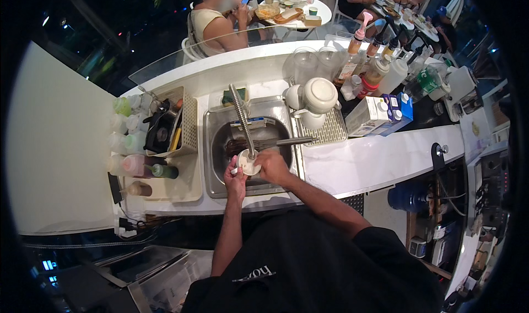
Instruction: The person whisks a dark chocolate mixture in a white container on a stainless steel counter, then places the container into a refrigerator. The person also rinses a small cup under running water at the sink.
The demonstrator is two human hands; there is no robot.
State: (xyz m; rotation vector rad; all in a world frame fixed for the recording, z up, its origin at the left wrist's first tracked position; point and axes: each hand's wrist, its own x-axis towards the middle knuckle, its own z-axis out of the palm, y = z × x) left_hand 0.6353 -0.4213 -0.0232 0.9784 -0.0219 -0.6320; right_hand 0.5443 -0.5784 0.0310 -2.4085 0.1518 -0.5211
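Observation:
Over the stainless steel sink [210, 148], my left hand [234, 184] holds a small white cup [252, 170] by its side and handle, tilted so that its inside faces up. My right hand [273, 166] is at the cup's right rim with bent fingers; whether it grips the rim or something small is hidden. The coiled metal spout [241, 121] of a faucet comes down right above the cup's mouth. Behind my hands, a metal whisk [289, 141] lies across the sink, its handle over the right edge. Its wires are near a dark brown item in the basin.
Left of the sink stand a beige basket [190, 123] of utensils and several squeeze bottles [136, 164]. A green sponge [234, 97] sits behind it. On the right are stacked white cups [320, 96] on a drain tray [330, 131], cartons [368, 115] and pump bottles [351, 61]. People sit beyond the counter.

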